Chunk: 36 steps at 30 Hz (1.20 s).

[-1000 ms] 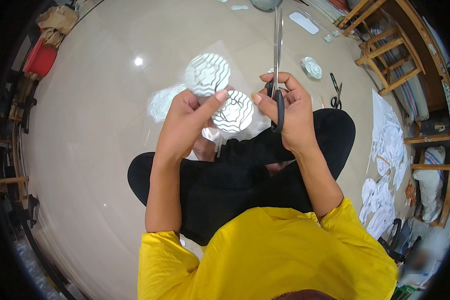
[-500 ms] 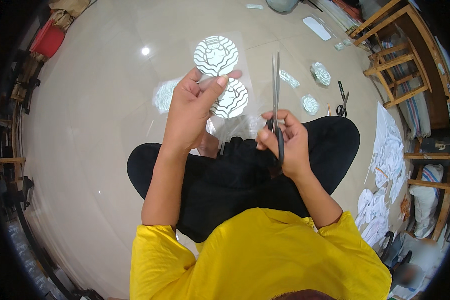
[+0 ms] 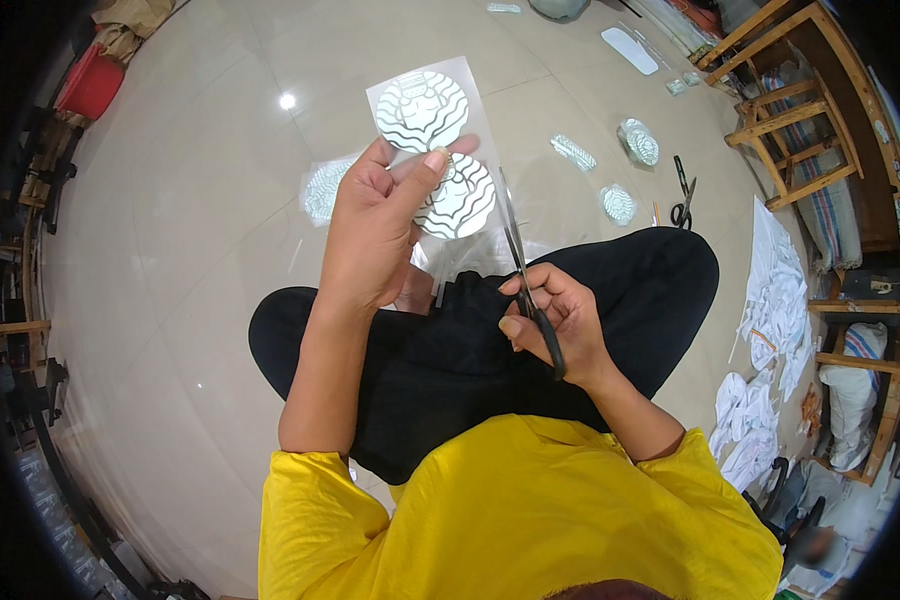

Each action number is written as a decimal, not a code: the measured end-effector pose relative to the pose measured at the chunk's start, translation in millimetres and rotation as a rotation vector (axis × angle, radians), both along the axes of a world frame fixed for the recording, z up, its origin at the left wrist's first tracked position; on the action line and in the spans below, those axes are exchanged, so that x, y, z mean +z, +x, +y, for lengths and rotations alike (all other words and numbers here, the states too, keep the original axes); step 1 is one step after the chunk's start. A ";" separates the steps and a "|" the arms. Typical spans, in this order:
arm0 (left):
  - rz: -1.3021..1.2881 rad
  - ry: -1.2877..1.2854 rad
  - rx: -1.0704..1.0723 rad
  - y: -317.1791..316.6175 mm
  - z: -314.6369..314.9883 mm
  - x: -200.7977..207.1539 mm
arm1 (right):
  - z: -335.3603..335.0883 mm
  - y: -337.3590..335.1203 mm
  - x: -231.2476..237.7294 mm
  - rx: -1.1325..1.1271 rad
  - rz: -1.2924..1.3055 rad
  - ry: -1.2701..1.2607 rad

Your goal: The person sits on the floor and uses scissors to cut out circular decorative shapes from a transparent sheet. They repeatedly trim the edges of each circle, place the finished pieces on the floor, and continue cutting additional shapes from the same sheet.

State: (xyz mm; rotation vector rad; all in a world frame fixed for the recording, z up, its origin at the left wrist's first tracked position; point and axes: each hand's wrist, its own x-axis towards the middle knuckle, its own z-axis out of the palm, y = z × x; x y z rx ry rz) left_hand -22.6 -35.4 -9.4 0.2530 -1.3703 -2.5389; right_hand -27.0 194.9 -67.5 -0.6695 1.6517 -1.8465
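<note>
My left hand [image 3: 382, 215] pinches a clear plastic sheet [image 3: 480, 110] between thumb and fingers. Two round white stickers with dark wavy lines are on it: an upper round sticker [image 3: 423, 108] and a lower round sticker [image 3: 457, 200]. In my right hand [image 3: 560, 325] is a pair of scissors [image 3: 518, 245] with black handles, its blades pointing up and away from me. The blade tips reach the sheet's right edge beside the lower sticker. Whether they have cut into the plastic I cannot tell.
Several white patterned pieces lie on the tiled floor, including a round stack [image 3: 638, 142] and a pile [image 3: 327, 190] left of my hand. A second pair of scissors [image 3: 681, 214] rests beyond my right knee. White scraps [image 3: 776, 290] spread at the right near wooden stools [image 3: 800, 135].
The scissors have moved left and toward me, now tilted with their tips at the sheet's edge. The sheet in my left hand has tilted slightly to the left.
</note>
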 end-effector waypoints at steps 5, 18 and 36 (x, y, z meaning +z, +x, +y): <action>-0.005 0.002 -0.017 2.8 -0.6 2.3 | -1.9 0.6 1.5 -0.007 0.025 0.005; -0.003 -0.044 -0.032 6.2 -2.4 3.3 | -3.9 2.3 4.2 -0.043 0.019 -0.014; 0.009 -0.052 -0.031 7.4 -1.1 5.8 | -4.7 2.4 9.9 -0.036 0.091 0.030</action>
